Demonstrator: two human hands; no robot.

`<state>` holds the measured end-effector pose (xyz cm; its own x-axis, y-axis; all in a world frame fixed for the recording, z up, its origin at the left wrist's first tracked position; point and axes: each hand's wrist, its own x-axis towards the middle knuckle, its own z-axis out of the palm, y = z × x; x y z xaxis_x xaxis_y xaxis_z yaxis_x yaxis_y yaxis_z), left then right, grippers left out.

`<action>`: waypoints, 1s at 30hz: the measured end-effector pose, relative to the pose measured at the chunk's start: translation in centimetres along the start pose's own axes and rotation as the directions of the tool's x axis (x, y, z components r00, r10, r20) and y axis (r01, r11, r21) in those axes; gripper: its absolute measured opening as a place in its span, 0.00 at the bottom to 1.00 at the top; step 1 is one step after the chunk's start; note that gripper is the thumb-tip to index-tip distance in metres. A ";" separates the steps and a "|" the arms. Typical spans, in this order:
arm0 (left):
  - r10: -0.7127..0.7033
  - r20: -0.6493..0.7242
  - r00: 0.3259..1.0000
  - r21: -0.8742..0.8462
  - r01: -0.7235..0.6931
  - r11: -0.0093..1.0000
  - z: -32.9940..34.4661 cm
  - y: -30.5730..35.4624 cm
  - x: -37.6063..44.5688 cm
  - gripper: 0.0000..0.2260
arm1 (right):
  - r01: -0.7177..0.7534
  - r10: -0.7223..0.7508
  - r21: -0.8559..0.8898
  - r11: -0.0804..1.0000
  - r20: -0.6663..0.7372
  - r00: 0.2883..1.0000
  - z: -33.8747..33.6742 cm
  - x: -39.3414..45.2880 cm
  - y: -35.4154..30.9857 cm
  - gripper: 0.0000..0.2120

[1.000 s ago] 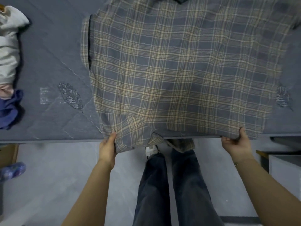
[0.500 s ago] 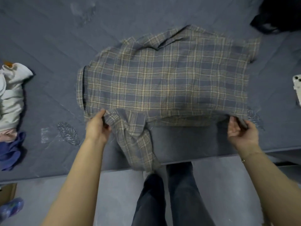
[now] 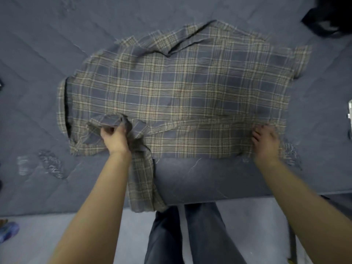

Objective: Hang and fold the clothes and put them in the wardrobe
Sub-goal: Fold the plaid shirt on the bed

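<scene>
Head view: left hand (image 3: 114, 138) fingers pinch plaid shirt (image 3: 177, 96); right hand (image 3: 265, 141) fingers spread flat on it.

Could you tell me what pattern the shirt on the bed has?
Grey-blue and tan plaid shirt, head view.

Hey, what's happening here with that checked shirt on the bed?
A person is folding a plaid shirt spread on a grey bed cover. The left hand grips a bunched piece of the near edge, while the right hand lies on the hem at the other side. One strip of the shirt hangs over the bed's edge. The fold is only begun.
</scene>
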<state>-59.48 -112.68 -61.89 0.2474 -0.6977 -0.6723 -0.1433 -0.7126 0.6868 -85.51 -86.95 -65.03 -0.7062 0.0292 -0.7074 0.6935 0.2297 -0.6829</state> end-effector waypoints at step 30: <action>0.352 0.608 0.712 0.383 -0.651 0.655 -1.9 -5.2 -5.3 0.12 | 0.741 -0.227 -0.641 0.200 0.706 0.671 -1.5 -6.4 6.2 0.15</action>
<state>-58.25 -105.13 -61.33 -0.4572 -0.7919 -0.4048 -0.6221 -0.0405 0.7819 -76.91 -84.22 -64.50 -0.5311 -0.7191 -0.4482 -0.4765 0.6909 -0.5438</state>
